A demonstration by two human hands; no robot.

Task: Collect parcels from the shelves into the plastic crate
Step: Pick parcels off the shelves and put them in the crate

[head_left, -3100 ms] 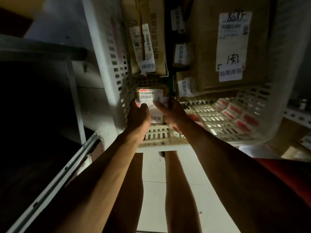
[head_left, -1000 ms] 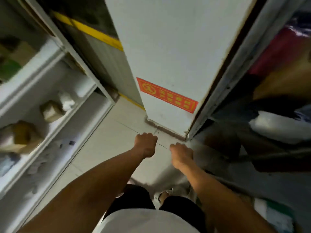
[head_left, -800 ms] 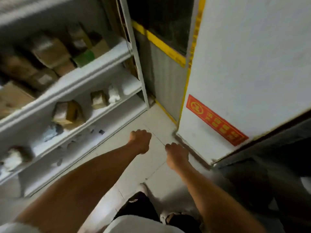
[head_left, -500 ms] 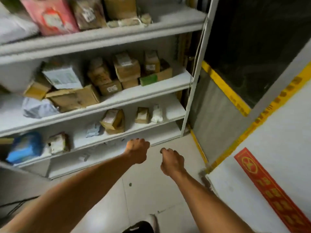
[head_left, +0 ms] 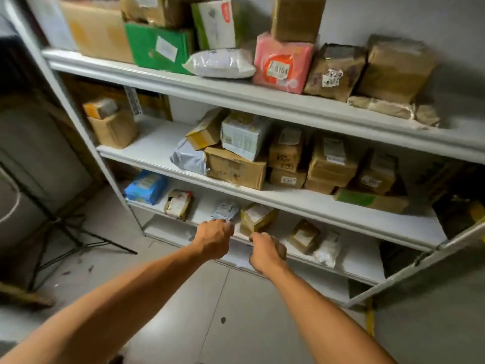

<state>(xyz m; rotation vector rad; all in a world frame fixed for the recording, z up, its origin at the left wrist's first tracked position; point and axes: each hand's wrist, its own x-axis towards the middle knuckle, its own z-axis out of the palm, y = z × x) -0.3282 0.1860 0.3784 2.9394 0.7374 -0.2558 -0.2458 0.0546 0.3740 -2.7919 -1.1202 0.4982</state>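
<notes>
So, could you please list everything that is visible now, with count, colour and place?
shelf unit: one, white, several tiers, ahead.
pink parcel: one, top tier.
green box: one, top tier, left of the white padded bag.
brown parcels: several, top tier right; exact count unclear.
cardboard boxes: many, brown, middle tier.
grey bag: one, middle tier.
blue pack: one, lower tier left.
small parcels: a few, lower tier.
tripod: one, black, floor left.
hands: left and right, fingers curled, holding nothing, before the lower tier.

Two hands point(head_left: 214, 239), four shelves point(head_left: 262, 101).
</notes>
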